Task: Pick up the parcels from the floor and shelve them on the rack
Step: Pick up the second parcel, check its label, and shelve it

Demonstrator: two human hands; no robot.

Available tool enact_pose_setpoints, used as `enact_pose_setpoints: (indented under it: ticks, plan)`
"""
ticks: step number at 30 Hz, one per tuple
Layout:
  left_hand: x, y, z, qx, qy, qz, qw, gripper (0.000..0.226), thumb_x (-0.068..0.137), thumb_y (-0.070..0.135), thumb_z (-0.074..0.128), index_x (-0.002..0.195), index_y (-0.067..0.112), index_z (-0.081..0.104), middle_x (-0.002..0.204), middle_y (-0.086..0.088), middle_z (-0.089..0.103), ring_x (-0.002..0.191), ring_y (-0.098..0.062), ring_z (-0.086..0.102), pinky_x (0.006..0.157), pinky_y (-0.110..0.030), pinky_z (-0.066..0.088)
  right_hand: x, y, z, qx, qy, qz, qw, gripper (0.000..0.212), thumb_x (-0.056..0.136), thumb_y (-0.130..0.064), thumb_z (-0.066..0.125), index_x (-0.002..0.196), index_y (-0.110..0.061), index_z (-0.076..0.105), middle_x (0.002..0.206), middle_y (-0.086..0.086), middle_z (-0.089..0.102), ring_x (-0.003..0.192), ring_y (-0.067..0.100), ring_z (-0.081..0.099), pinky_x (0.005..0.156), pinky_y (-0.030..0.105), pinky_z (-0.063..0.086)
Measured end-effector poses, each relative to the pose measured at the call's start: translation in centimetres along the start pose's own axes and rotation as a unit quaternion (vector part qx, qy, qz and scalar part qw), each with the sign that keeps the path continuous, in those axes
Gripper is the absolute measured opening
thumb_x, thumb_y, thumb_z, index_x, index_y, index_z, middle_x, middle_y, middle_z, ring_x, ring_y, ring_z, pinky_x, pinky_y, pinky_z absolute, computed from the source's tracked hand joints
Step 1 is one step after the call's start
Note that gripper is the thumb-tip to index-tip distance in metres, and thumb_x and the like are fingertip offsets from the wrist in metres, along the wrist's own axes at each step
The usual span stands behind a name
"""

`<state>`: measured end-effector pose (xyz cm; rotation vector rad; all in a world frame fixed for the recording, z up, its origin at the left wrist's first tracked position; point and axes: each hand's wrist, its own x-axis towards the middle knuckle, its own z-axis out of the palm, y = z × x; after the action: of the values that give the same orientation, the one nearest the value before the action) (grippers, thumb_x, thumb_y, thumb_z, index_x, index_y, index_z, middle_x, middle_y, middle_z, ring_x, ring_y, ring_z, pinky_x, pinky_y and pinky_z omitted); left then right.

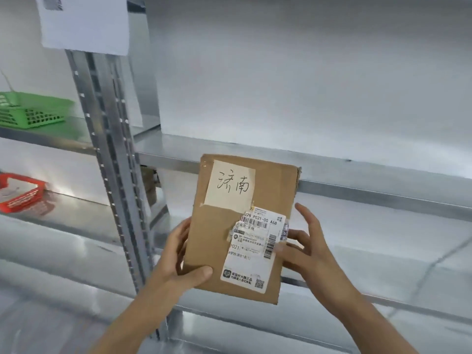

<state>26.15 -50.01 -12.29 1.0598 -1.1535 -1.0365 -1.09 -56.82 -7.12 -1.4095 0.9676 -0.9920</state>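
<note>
A flat brown cardboard parcel (224, 226) is held upright in front of the metal rack (357, 180). It carries a handwritten paper note near its top and a white shipping label lower right. My left hand (184, 259) grips its lower left edge, thumb across the front. My right hand (309, 246) rests against its right edge with the thumb on the label and the fingers spread. The parcel's top edge overlaps the front lip of a shelf.
A steel upright (112, 154) divides the rack into bays. In the left bay a green plastic basket (28, 111) sits on an upper shelf and a red basket (20, 192) on the one below. A white sheet (86, 21) hangs on the upright.
</note>
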Motion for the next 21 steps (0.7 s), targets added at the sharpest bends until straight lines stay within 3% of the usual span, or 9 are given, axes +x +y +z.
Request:
enact_pose_setpoints:
  ticks: [2,4,9,13,16,21]
  plan:
    - [0.2,-0.4,4.1,-0.008,-0.036,-0.015,0.999,0.101,0.053,0.033,0.097,0.139,0.053,0.047,0.135,0.026,0.068,0.127,-0.005,0.064,0.088,-0.025,0.061,-2.5,-0.5,-4.1,-0.006,0.034,0.002,0.999,0.088,0.082,-0.03,0.085,0.14,-0.072,0.035,0.127,0.006,0.072,0.116,0.025,0.075,0.106,0.052,0.056]
    - [0.5,-0.9,8.9,-0.007,-0.079,-0.02,0.997,0.105,0.05,0.033,0.099,0.141,0.047,0.047,0.132,0.024,0.07,0.124,-0.006,0.066,0.085,-0.024,0.061,-5.6,-0.7,-8.6,-0.004,0.066,0.004,0.998,0.08,0.091,-0.02,0.079,0.143,-0.067,0.04,0.126,0.011,0.069,0.113,0.025,0.076,0.103,0.05,0.058]
    - [0.0,-3.2,23.5,-0.009,-0.178,-0.054,0.982,0.117,0.038,0.049,0.105,0.141,0.048,0.049,0.135,0.015,0.071,0.124,-0.013,0.069,0.087,-0.034,0.064,-15.1,0.7,-21.2,0.004,0.166,0.016,0.986,0.071,0.089,-0.021,0.081,0.142,-0.058,0.051,0.119,0.009,0.071,0.113,0.021,0.076,0.103,0.044,0.059]
    - [-1.7,-3.8,36.8,-0.019,-0.26,-0.066,0.963,0.118,0.037,0.048,0.105,0.141,0.049,0.049,0.136,0.017,0.07,0.127,-0.015,0.067,0.093,-0.04,0.061,-23.3,0.8,-31.3,0.008,0.252,0.022,0.967,0.068,0.093,-0.016,0.076,0.14,-0.058,0.051,0.115,0.006,0.07,0.108,0.017,0.077,0.103,0.045,0.059]
    - [-3.1,-3.7,46.4,-0.034,-0.315,-0.057,0.947,0.106,0.05,0.03,0.099,0.142,0.045,0.049,0.143,0.013,0.067,0.129,-0.018,0.067,0.091,-0.039,0.062,-29.4,0.4,-38.1,0.007,0.307,0.012,0.952,0.065,0.095,-0.016,0.074,0.137,-0.06,0.052,0.108,0.002,0.072,0.108,0.017,0.077,0.103,0.046,0.059]
    - [-5.2,-2.4,59.4,-0.039,-0.416,-0.036,0.908,0.096,0.062,0.022,0.088,0.146,0.044,0.048,0.15,0.012,0.062,0.133,-0.019,0.064,0.098,-0.044,0.056,-38.6,-0.8,-46.2,0.01,0.395,-0.007,0.919,0.071,0.097,-0.018,0.07,0.149,-0.056,0.041,0.123,0.014,0.071,0.112,0.02,0.076,0.104,0.047,0.057]
